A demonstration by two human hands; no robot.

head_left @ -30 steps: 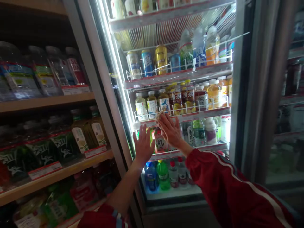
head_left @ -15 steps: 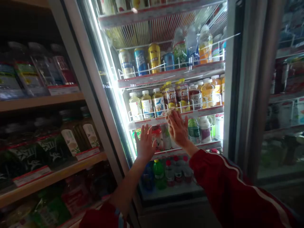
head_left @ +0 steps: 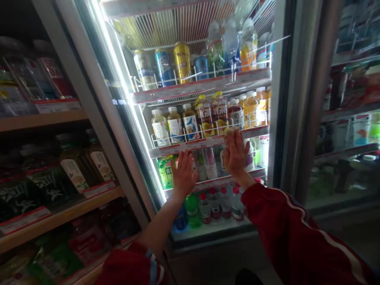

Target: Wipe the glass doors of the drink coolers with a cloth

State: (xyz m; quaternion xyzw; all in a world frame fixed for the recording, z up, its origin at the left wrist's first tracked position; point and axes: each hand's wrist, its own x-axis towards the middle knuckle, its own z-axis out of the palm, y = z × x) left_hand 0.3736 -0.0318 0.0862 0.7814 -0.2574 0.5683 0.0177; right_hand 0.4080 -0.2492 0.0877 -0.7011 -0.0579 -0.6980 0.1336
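Rightward along the cooler door (head_left: 277, 118) slide the left hand (head_left: 184, 176) and right hand (head_left: 236, 152), flat, fingers spread (grasping nothing), seemingly pushing it.

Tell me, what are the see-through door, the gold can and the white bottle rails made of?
The door looks like clear, smooth glass: the left hand and right hand press flat on it, and bottles show through behind faint reflections. The gold can is probably metal, shiny with a bright glint. The white rails seem to be thin coated wire, bent into loops.
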